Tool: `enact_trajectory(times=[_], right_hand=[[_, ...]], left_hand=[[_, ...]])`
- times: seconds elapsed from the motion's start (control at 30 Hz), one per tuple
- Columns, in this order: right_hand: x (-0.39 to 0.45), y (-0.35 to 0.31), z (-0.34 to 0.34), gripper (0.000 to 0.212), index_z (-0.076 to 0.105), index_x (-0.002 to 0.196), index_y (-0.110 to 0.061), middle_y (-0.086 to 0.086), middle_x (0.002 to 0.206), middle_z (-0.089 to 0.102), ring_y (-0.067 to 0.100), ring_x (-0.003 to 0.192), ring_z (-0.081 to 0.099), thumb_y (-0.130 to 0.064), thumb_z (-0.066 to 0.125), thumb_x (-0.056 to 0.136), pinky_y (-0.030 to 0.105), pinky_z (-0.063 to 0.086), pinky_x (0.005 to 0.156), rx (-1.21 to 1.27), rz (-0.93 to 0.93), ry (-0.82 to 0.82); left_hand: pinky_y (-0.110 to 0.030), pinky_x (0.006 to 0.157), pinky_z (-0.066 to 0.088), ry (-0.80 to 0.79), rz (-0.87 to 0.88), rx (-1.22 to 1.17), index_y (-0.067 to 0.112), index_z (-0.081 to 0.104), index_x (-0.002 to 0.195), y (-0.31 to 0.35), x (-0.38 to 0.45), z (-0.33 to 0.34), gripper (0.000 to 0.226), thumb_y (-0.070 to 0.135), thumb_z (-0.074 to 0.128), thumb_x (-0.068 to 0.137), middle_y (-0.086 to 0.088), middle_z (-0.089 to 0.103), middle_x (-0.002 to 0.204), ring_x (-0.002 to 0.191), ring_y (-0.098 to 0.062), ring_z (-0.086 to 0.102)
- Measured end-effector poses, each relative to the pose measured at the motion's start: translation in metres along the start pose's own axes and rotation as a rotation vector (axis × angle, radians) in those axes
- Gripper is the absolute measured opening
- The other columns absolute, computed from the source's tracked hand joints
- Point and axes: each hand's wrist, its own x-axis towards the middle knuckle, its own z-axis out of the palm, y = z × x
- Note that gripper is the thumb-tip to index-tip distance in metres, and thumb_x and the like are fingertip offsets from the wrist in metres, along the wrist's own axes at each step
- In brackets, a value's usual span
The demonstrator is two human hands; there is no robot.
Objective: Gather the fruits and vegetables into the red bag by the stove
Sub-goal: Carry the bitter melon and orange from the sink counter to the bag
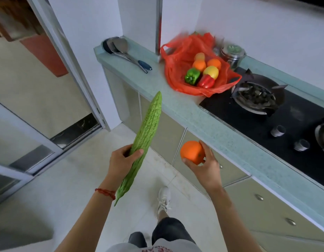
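Note:
A red plastic bag (177, 82) lies open on the pale green counter (208, 122), just left of the stove (255, 95). Inside it I see a green pepper (192, 76), a red pepper (206, 81), a yellow fruit (211, 71) and oranges (199, 65). My left hand (121, 160) grips a long bumpy green bitter gourd (148, 128) near its lower third, tip pointing up toward the bag. My right hand (206, 164) holds an orange (192, 151) in front of the cabinet doors, below the counter edge.
Ladles (121, 50) with dark handles lie on the counter's left end. A steel canister (232, 53) stands behind the bag. The black hob has a gas burner and two knobs (277, 130). A doorway and sliding door frame are at left; my foot stands on the tile floor.

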Motion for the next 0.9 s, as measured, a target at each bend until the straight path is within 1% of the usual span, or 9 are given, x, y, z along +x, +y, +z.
enact_trajectory(times=[0.13,0.23,0.3,0.43,0.5,0.57,0.67,0.8,0.9], right_hand=[[0.071,-0.005,0.003,0.08,0.039,0.136,-0.023,0.002,0.135,0.047,0.019,0.114,0.048,-0.029,0.08,0.068,0.036,0.044,0.095,0.042,0.0,0.025],[0.12,-0.011,0.0,0.08,0.039,0.136,-0.021,0.001,0.133,0.047,0.013,0.11,0.046,-0.028,0.08,0.068,0.038,0.045,0.095,0.045,-0.005,0.02],[0.148,-0.018,-0.003,0.08,0.039,0.136,-0.022,-0.004,0.127,0.046,0.013,0.108,0.046,-0.028,0.08,0.068,0.041,0.048,0.093,0.059,-0.008,0.009],[0.201,-0.025,-0.008,0.078,0.041,0.134,-0.02,0.002,0.131,0.047,0.008,0.106,0.045,-0.027,0.081,0.067,0.027,0.042,0.09,0.038,-0.023,0.015],[0.224,-0.028,-0.01,0.077,0.043,0.133,-0.021,0.001,0.131,0.048,0.011,0.109,0.047,-0.028,0.081,0.067,0.03,0.044,0.092,0.056,-0.012,0.038],[0.246,-0.031,-0.011,0.078,0.042,0.134,-0.022,0.001,0.131,0.048,0.012,0.112,0.047,-0.03,0.081,0.067,0.033,0.045,0.094,0.049,-0.005,0.067],[0.277,-0.032,-0.011,0.082,0.038,0.137,-0.021,0.003,0.134,0.046,0.009,0.109,0.043,-0.032,0.08,0.068,0.028,0.042,0.091,0.022,0.032,0.099],[0.319,-0.038,-0.007,0.082,0.037,0.138,-0.021,0.003,0.136,0.045,0.007,0.11,0.041,-0.032,0.079,0.068,0.028,0.041,0.093,0.016,0.084,0.197],[0.343,-0.042,-0.003,0.083,0.037,0.138,-0.021,0.003,0.138,0.045,0.014,0.119,0.044,-0.031,0.079,0.068,0.028,0.039,0.095,-0.003,0.117,0.254]], left_hand=[[-0.025,0.064,0.05,-0.021,-0.008,0.021,0.017,0.07,0.097,0.024,0.062,0.025,0.019,0.021,0.069,0.078,0.001,0.07,0.078,0.07,-0.015,0.065],[-0.026,0.063,0.05,-0.043,-0.015,0.016,0.019,0.07,0.095,0.049,0.103,0.046,0.017,0.022,0.07,0.078,0.002,0.07,0.077,0.068,-0.016,0.064],[-0.022,0.059,0.048,-0.042,-0.007,0.016,0.019,0.07,0.095,0.065,0.128,0.058,0.017,0.022,0.07,0.078,0.003,0.07,0.076,0.066,-0.013,0.064],[-0.011,0.047,0.046,-0.064,-0.002,0.009,0.017,0.07,0.092,0.091,0.173,0.079,0.015,0.022,0.07,0.078,0.004,0.068,0.069,0.05,0.002,0.061],[-0.01,0.044,0.044,-0.077,-0.001,0.01,0.016,0.07,0.091,0.102,0.194,0.088,0.014,0.022,0.07,0.079,0.005,0.066,0.066,0.046,0.004,0.059],[-0.015,0.048,0.047,-0.103,-0.013,0.009,0.016,0.071,0.091,0.113,0.218,0.098,0.015,0.023,0.07,0.078,0.003,0.068,0.067,0.052,-0.003,0.062],[-0.028,0.058,0.053,-0.156,-0.014,0.041,0.017,0.072,0.087,0.13,0.259,0.115,0.013,0.027,0.07,0.078,-0.002,0.07,0.07,0.062,-0.017,0.065],[-0.031,0.054,0.051,-0.241,0.003,0.08,0.015,0.072,0.069,0.151,0.325,0.139,0.015,0.029,0.072,0.075,-0.002,0.065,0.053,0.052,-0.019,0.061],[-0.032,0.055,0.047,-0.293,-0.014,0.096,0.009,0.071,0.067,0.165,0.365,0.153,0.025,0.033,0.074,0.072,-0.01,0.065,0.059,0.054,-0.021,0.061]])
